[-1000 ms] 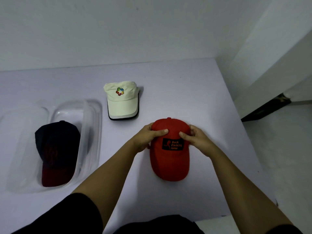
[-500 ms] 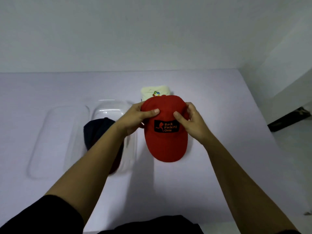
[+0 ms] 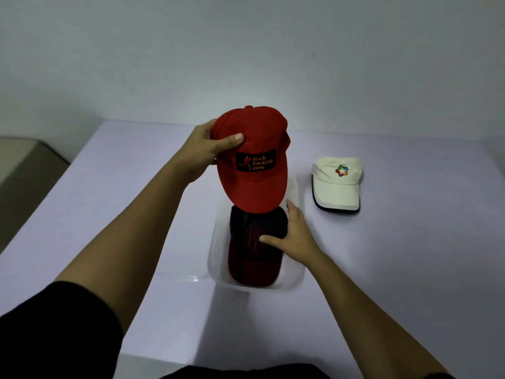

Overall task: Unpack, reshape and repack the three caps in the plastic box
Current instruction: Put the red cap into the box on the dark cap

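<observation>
My left hand (image 3: pixel 203 151) grips the crown of a red cap (image 3: pixel 252 157) with a black patch and holds it in the air above the far end of the clear plastic box (image 3: pixel 293 280). Inside the box lies a dark navy cap with a dark red brim (image 3: pixel 252 258). My right hand (image 3: pixel 293 239) rests on that cap's right side, thumb across its crown and fingers along its edge. A cream cap (image 3: pixel 337 184) with a coloured logo sits on the table to the right of the box.
The white table (image 3: pixel 114 214) runs up to a pale wall behind. Its left edge drops off to a beige surface (image 3: pixel 24 170) below. The box's transparent lid is hard to make out beside the box.
My right hand let go of the red cap and came down onto the dark cap in the box. My left hand alone lifted the red cap over the box. My view swung left.
</observation>
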A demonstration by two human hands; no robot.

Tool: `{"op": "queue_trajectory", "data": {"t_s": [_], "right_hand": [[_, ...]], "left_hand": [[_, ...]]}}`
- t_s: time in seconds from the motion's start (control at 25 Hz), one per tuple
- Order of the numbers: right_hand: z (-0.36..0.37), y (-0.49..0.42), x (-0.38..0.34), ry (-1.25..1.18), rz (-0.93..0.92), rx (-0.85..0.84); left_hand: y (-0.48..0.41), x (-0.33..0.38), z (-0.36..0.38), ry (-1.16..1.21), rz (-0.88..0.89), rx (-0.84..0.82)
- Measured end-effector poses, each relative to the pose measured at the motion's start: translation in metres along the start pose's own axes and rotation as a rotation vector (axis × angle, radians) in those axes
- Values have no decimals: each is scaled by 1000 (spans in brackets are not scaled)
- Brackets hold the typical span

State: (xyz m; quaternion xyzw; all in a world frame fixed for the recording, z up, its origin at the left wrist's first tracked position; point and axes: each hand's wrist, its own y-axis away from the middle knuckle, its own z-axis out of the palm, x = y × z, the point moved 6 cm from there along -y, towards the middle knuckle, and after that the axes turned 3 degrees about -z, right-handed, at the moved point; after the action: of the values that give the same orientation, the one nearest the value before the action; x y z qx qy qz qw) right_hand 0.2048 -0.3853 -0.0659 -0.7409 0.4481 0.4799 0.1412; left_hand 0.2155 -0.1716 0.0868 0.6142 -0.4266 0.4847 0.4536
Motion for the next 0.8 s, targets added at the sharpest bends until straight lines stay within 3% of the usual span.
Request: {"op": "queue_trajectory", "data": {"t_s": [0.32, 0.56, 0.68, 0.8], "right_hand": [[13, -53, -5, 142, 158, -238], [10, -26, -34, 206, -3, -254], [13, -5, -48, 222, -108, -243], [12, 2, -45, 220, -97, -221]], "left_hand": [[-6, 5, -18, 64, 92, 2], [-32, -1, -18, 30, 101, -12], [-40, -21, -1, -52, 47, -114], [-39, -55, 18, -102, -68, -261]]}}
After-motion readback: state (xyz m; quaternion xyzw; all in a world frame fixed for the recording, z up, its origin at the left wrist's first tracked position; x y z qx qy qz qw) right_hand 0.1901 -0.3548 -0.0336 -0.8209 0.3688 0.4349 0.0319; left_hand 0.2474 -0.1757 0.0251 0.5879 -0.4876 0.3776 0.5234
